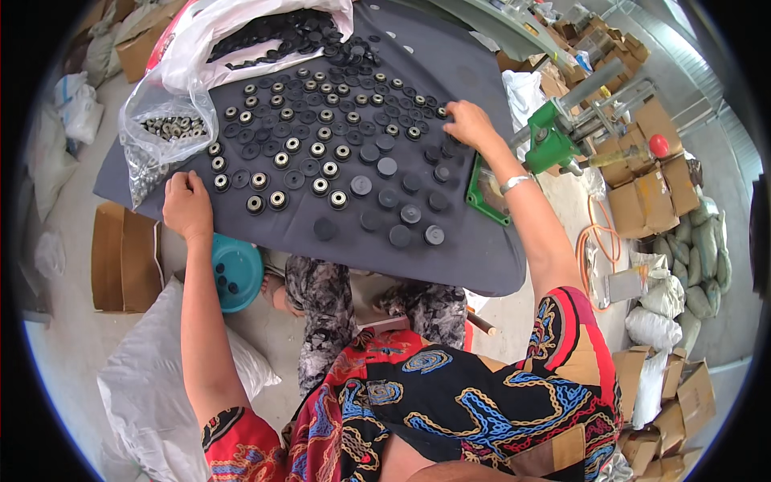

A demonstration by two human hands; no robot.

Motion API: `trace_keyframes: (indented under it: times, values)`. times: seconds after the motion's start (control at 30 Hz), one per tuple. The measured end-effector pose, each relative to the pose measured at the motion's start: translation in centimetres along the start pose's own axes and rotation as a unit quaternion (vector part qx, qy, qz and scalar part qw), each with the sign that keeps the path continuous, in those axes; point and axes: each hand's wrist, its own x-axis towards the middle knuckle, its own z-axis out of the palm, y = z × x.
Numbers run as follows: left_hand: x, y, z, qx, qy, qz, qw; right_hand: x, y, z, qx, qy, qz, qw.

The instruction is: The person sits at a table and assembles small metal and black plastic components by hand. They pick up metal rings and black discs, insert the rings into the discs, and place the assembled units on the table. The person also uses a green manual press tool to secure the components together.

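Rows of black plastic rings [308, 167], many with a metal bearing [278, 198] seated in them, cover the dark table. Plain black round caps [399, 235] lie to the right and near the front edge. My right hand [472, 126] is at the right end of the rows, fingers pinched beside a bearing in its ring [442, 112]; what sits between the fingertips is hidden. At the table's left edge my left hand [188, 206] has curled fingers, their contents out of sight. Just beyond it, a clear plastic bag [170, 120] holds loose bearings.
A large white sack [281, 58] spills black parts at the back. A green hand press [554, 140] stands at the right, its base [490, 193] by the table edge. Below left are a teal basin [238, 273] and a cardboard box [126, 261].
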Motion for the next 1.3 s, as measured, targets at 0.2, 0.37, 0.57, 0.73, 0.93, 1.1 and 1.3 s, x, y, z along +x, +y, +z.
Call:
trace_keyframes:
  times: [0.2,0.37,0.57,0.73,0.93,1.1,1.3]
  values:
    - [0.1,0.6,-0.2,-0.005,-0.002,0.007,1.0,2.0,-1.7,2.2,0.058,-0.025,-0.084,0.994]
    - [0.1,1.0,-0.8,-0.023,0.024,0.021,0.999,2.3,-1.5,2.6,0.036,0.004,-0.141,0.989]
    - [-0.1,0.5,-0.7,-0.02,0.015,0.006,1.0,2.4,-1.9,3.3,0.081,0.076,-0.069,0.991]
    - [0.1,0.9,-0.7,-0.021,0.019,0.007,1.0,3.5,1.0,4.4,0.084,0.028,-0.053,0.995]
    - [-0.1,0.4,-0.5,-0.01,0.006,0.002,1.0,2.8,-0.5,3.1,0.079,-0.044,-0.02,0.996]
    - [0.0,0.5,-0.2,-0.012,0.009,0.006,1.0,2.8,-0.7,3.4,0.015,-0.011,-0.047,0.999]
    - [-0.1,0.3,-0.3,-0.002,0.009,0.006,1.0,3.4,2.5,1.1,0.155,0.112,0.059,0.98]
